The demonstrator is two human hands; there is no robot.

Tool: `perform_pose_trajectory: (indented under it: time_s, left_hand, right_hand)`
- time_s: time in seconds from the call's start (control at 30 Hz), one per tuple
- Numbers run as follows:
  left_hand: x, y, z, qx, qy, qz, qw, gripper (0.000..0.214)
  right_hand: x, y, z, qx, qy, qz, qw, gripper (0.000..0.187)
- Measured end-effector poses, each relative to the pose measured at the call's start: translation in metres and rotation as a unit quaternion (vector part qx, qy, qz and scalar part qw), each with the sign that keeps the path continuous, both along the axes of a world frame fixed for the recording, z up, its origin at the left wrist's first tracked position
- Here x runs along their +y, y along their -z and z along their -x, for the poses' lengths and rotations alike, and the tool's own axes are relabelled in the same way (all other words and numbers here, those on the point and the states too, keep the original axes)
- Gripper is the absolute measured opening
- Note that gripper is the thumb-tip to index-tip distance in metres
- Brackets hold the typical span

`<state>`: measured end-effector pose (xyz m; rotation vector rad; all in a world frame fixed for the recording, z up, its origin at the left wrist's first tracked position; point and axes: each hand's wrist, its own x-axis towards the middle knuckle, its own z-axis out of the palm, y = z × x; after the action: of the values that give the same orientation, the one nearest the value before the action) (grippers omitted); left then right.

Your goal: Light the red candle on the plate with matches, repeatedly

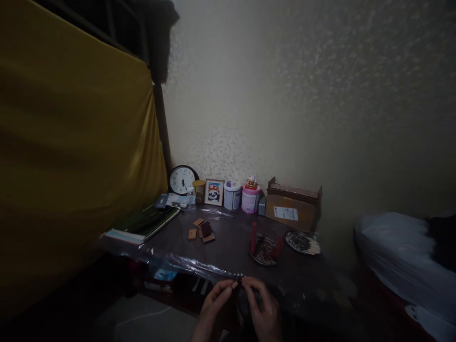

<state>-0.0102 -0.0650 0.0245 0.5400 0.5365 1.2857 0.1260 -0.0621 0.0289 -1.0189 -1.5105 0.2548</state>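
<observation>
My left hand (213,306) and my right hand (261,308) meet at the near edge of a dark table (228,251) covered in clear plastic. Their fingers are pinched together around a small tan piece (234,284), held between the left fingertips with the right fingertips touching it. Something dark sits under the right hand; I cannot make it out. Farther back on the table lies a small pile of brown tiles (202,229).
A round dish with two red candles (264,248) and a flat woven plate (302,242) sit right of centre. At the back stand a clock (182,179), a framed panda picture (214,192), two tubs (232,195), a cardboard box (292,204). Books (144,223) lie left; yellow cloth (71,142) hangs left.
</observation>
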Motion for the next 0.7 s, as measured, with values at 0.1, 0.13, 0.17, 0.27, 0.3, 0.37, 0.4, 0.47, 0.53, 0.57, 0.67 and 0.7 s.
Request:
perform_pose_trajectory:
  time_s: [0.1, 0.13, 0.17, 0.27, 0.3, 0.37, 0.4, 0.47, 0.53, 0.57, 0.67, 0.7]
  left_hand:
    - [-0.003, 0.001, 0.001, 0.000, 0.004, 0.001, 1.000, 0.021]
    - [-0.004, 0.001, 0.001, 0.004, 0.004, 0.002, 1.000, 0.021]
    - [-0.005, 0.001, 0.002, 0.008, 0.005, 0.003, 1.000, 0.022]
    - [-0.007, 0.003, 0.003, 0.019, 0.002, 0.001, 1.000, 0.024]
    - [-0.008, 0.004, 0.003, 0.023, 0.002, 0.000, 1.000, 0.024]
    - [-0.009, 0.005, 0.004, 0.030, 0.005, -0.004, 1.000, 0.024]
    - [-0.009, 0.006, 0.004, 0.033, 0.004, -0.006, 0.999, 0.025]
    - [-0.010, 0.007, 0.005, 0.035, 0.002, -0.009, 0.999, 0.026]
    - [-0.011, 0.007, 0.005, 0.033, -0.002, -0.009, 0.999, 0.026]
    - [-0.012, 0.007, 0.005, 0.030, -0.001, -0.009, 1.000, 0.026]
    - [-0.014, 0.005, 0.005, 0.020, 0.005, -0.007, 1.000, 0.024]
    - [-0.014, 0.004, 0.005, 0.018, 0.008, -0.007, 1.000, 0.023]
  right_hand:
    - [-0.004, 0.000, 0.000, -0.008, 0.006, -0.002, 1.000, 0.012]
    - [-0.004, 0.000, 0.000, -0.013, 0.007, -0.002, 1.000, 0.012]
    - [-0.005, 0.000, -0.001, -0.018, 0.008, -0.002, 1.000, 0.012]
    - [-0.007, 0.002, -0.001, -0.037, 0.011, 0.000, 0.999, 0.013]
    - [-0.007, 0.003, -0.001, -0.042, 0.013, -0.005, 0.999, 0.013]
    - [-0.007, 0.005, -0.001, -0.048, 0.017, -0.021, 0.998, 0.013]
    - [-0.008, 0.006, -0.001, -0.050, 0.019, -0.029, 0.998, 0.012]
    - [-0.009, 0.007, -0.002, -0.054, 0.022, -0.038, 0.998, 0.012]
    - [-0.012, 0.006, -0.002, -0.062, 0.021, -0.038, 0.997, 0.011]
    - [-0.013, 0.005, -0.003, -0.065, 0.020, -0.038, 0.997, 0.011]
    - [-0.014, 0.004, -0.004, -0.066, 0.019, -0.041, 0.997, 0.011]
    - [-0.014, 0.004, -0.004, -0.064, 0.018, -0.042, 0.997, 0.011]
